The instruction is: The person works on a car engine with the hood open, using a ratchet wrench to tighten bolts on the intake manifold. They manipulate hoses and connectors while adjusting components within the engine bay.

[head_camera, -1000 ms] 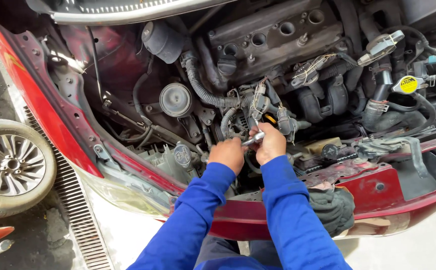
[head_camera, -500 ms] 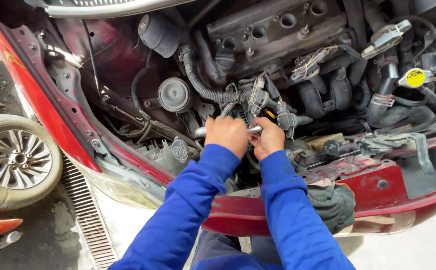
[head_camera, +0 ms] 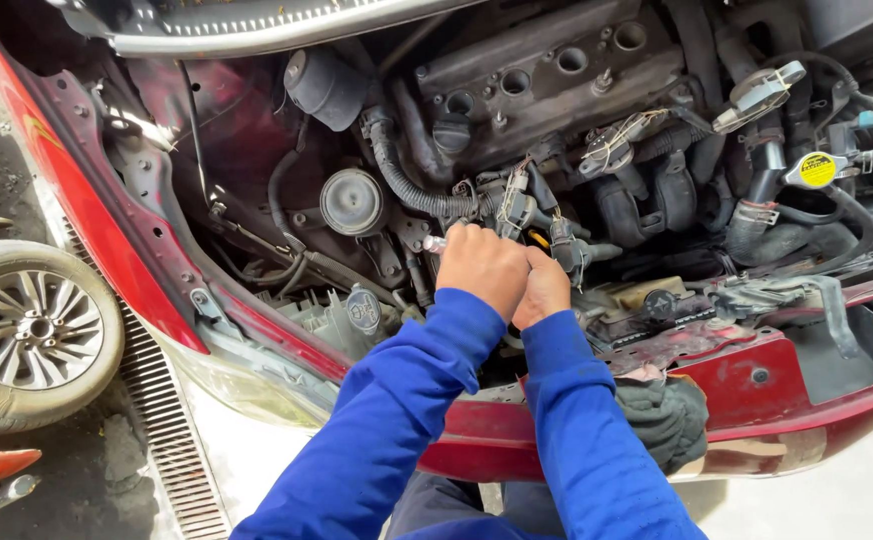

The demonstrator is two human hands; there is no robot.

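A metal tool [head_camera: 435, 243] is gripped in the left hand [head_camera: 484, 268] over the engine [head_camera: 557, 90]. The right hand [head_camera: 545, 287] is clenched, pressed against the left; what it grips cannot be told.

One head camera looks steeply down — close over the engine bay [head_camera: 577, 120].

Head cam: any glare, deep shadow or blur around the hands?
Head view: sharp, even daylight; left hand and right hand crisp, closed round a metal tool whose tip glints. Glare on the silver hood edge; deep shadow among the hoses below the engine.
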